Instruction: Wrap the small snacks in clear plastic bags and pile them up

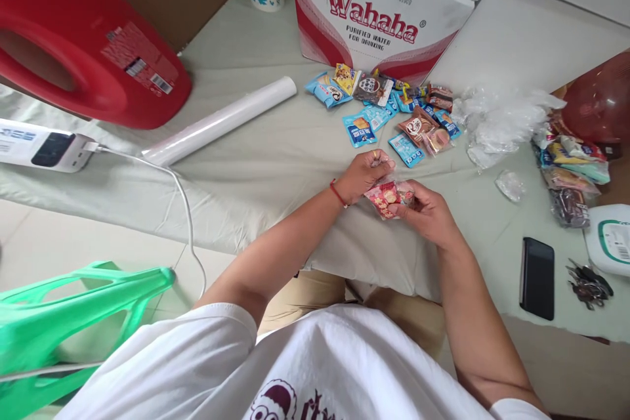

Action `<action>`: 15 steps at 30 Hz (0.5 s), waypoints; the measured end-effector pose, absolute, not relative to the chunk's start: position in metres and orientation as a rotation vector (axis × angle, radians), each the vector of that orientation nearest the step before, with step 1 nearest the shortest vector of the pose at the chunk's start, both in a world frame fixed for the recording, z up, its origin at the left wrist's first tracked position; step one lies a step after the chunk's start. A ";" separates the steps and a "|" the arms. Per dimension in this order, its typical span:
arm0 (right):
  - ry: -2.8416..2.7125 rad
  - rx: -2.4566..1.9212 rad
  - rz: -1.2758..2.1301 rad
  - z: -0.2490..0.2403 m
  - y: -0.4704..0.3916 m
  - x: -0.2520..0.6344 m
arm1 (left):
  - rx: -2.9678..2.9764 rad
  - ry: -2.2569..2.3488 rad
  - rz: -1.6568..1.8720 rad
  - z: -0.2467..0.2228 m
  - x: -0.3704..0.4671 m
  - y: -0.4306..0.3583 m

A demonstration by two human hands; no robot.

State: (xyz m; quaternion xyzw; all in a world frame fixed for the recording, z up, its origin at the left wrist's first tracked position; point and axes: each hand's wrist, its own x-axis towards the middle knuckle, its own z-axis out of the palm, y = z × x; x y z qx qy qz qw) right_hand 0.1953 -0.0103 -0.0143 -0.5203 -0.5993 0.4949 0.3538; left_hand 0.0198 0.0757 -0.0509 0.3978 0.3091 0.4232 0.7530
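Observation:
Close to the table's front edge, both hands are on a small clear plastic bag of pink-and-yellow snack packets (382, 198). My left hand (364, 176), with a red cord on its wrist, has its fingers pinched at the bag's upper end. My right hand (429, 213) is closed on the other side, thumb over the front and fingers behind. Just beyond lie loose snack packets: a blue one (407, 149), a brown one (416, 125) and several others heaped against a carton. Exactly what sits inside the held bag is partly hidden by my fingers.
The Wahaha carton (374, 20) stands behind the snacks. Crumpled clear bags (502, 119), a phone (537, 279) and keys (590, 285) lie right. Left are a white roll (226, 119), a red jug (98, 39), a power strip (44, 146) with its cable, and a green stool (88, 302).

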 end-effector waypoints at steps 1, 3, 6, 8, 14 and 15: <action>-1.512 -1.326 1.240 -0.015 -0.010 0.194 | 0.842 0.644 0.882 -0.050 0.020 0.076; -1.376 -1.282 1.151 -0.019 -0.008 0.190 | 0.789 0.594 0.824 -0.050 0.021 0.076; -1.162 -1.214 1.085 -0.025 -0.002 0.179 | 0.714 0.562 0.845 -0.049 0.022 0.077; -1.103 -1.207 1.119 -0.026 0.000 0.169 | 0.691 0.545 0.932 -0.049 0.022 0.076; -1.014 -1.253 1.167 -0.022 0.007 0.151 | 0.759 0.578 1.047 -0.053 0.025 0.073; -0.991 -1.258 1.146 -0.024 0.010 0.152 | 0.750 0.610 1.053 -0.055 0.025 0.074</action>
